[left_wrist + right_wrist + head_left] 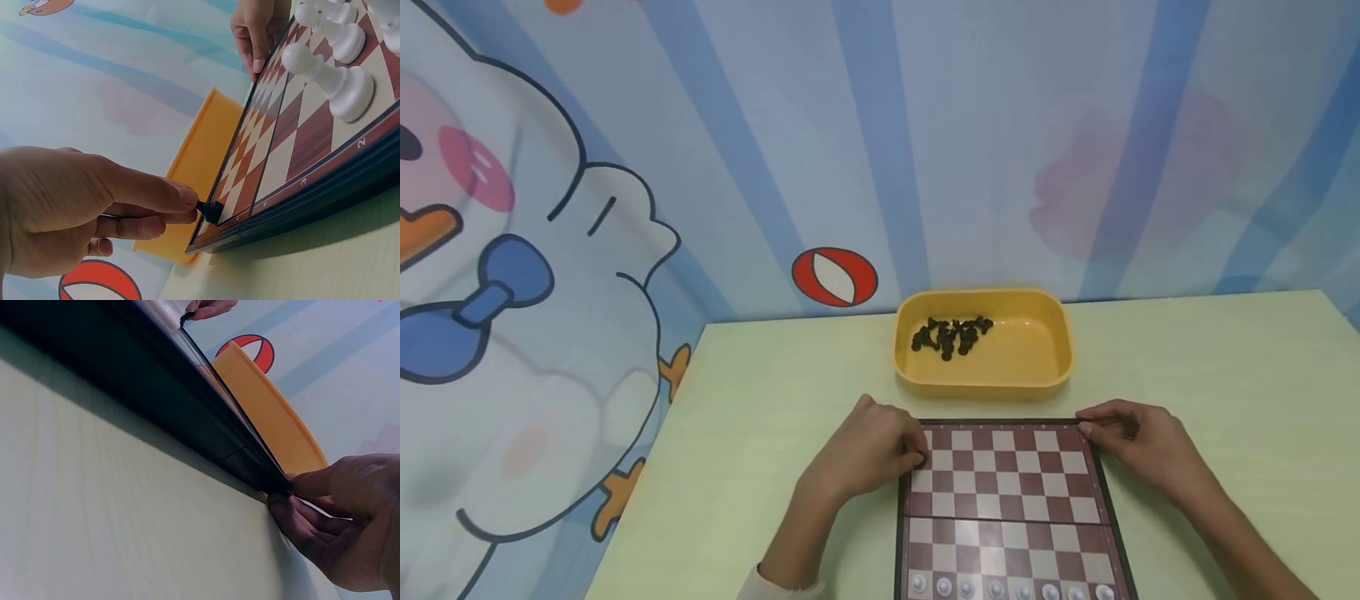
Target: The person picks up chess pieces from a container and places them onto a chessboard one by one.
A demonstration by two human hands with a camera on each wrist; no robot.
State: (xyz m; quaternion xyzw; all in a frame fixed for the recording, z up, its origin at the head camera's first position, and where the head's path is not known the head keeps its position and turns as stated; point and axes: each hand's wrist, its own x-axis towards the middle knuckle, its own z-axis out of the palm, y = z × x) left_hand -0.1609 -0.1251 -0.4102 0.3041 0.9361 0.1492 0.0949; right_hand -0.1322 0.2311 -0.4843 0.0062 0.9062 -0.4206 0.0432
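Jutting from left hand [75, 203], pinched at fingertips: black chess piece [213, 212].

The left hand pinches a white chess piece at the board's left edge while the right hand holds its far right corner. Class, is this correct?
No: the chess piece is black, as the left wrist view shows. The left hand pinches it at the left edge of the board, and the right hand holds its far right corner.
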